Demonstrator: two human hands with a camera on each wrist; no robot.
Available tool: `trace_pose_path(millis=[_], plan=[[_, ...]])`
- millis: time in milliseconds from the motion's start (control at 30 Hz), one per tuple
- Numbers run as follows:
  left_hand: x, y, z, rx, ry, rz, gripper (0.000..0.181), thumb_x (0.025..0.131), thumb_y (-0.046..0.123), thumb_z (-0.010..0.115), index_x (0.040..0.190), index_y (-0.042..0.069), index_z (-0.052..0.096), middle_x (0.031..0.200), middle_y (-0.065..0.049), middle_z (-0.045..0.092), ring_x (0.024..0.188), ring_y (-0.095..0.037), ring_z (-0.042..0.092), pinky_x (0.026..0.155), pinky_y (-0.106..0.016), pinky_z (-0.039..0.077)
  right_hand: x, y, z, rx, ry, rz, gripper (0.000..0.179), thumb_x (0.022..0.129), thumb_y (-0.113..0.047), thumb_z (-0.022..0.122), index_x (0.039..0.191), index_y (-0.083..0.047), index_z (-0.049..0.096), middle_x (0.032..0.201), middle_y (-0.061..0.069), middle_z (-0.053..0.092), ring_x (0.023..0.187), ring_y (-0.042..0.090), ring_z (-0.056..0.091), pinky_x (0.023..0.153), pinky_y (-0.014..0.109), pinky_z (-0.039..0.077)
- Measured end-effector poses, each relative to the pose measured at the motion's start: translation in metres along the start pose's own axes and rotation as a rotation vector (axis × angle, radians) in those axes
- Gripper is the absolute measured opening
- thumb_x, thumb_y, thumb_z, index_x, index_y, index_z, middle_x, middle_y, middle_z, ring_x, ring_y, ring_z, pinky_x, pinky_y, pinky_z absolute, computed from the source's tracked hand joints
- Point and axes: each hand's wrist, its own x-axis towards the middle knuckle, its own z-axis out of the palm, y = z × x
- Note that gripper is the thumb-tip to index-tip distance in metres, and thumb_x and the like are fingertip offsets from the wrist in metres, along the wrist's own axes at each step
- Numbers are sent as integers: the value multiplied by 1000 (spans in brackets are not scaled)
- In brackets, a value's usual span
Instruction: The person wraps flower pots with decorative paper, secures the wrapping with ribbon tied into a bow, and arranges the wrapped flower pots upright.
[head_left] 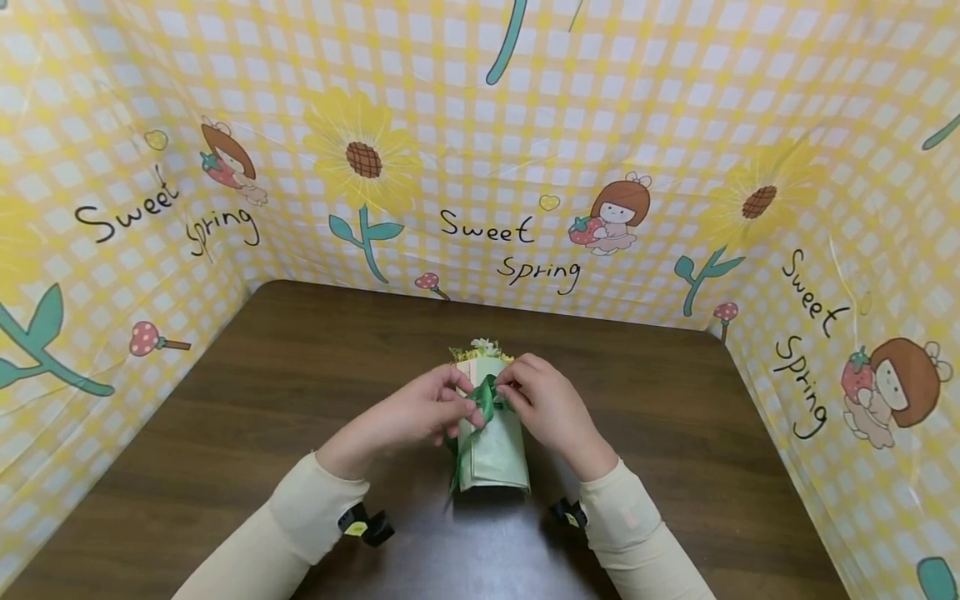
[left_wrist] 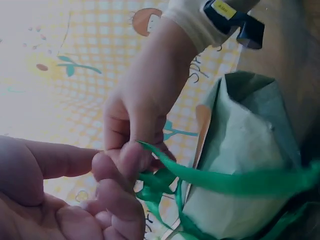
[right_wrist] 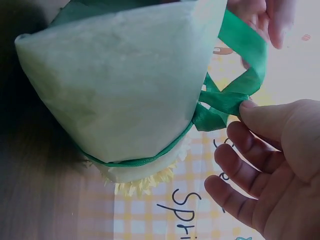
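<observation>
A bouquet wrapped in pale green paper (head_left: 491,454) lies on the table, with small white and yellow flowers (head_left: 486,348) showing at its far end. Around the wrapping runs a green ribbon (head_left: 486,400), looped and knotted on top. My left hand (head_left: 423,408) holds a loop of this ribbon by its fingertips, at the bouquet's left side. From the right, my right hand (head_left: 551,412) pinches the ribbon near the knot between thumb and forefinger. In the right wrist view its other fingers (right_wrist: 240,160) are loosely bent. A long ribbon tail (left_wrist: 225,181) crosses the paper in the left wrist view.
The bouquet rests on a dark brown wooden table (head_left: 315,350). A yellow checked cloth (head_left: 480,167) with printed sunflowers hangs behind the table and along both sides. Black wrist cameras (head_left: 367,525) are worn below both sleeves.
</observation>
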Motion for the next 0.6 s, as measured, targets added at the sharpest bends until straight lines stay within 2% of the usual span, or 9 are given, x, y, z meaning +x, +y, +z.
trace_pose_path(millis=[100,300,400,467,600], plan=[[3,-5,4,46,27,-11,36,103,14,60,125,-2,38,100,-15,74,72,-18,55,56,-26,40,0,0,-1,2,-6,3,5,97,-22,72,99,-18,73,101,-10,64,89,8,58,77,29,53],[14,-16,15,299,229,-12,47,93,23,78,120,5,44,101,-7,68,84,-17,62,71,-31,50,-1,2,0,-4,-14,6,5,98,-23,71,99,-18,73,102,-9,64,88,9,58,76,29,53],[17,-17,17,379,277,-4,43,91,17,80,117,6,48,95,-5,66,81,-16,61,71,-31,51,-1,2,-1,-2,-14,5,5,98,-22,70,99,-18,73,101,-9,64,88,9,59,76,30,53],[15,-15,14,343,235,10,39,92,14,77,116,4,48,90,-6,67,78,-17,60,67,-31,50,-1,3,-1,-4,-12,5,5,99,-23,70,99,-19,73,101,-9,63,88,9,59,76,29,53],[2,-3,6,113,11,-8,37,97,16,70,118,0,43,82,-5,68,70,-17,57,59,-28,45,-1,4,-1,-12,-3,5,5,99,-23,70,99,-19,74,99,-10,63,88,8,59,76,29,53]])
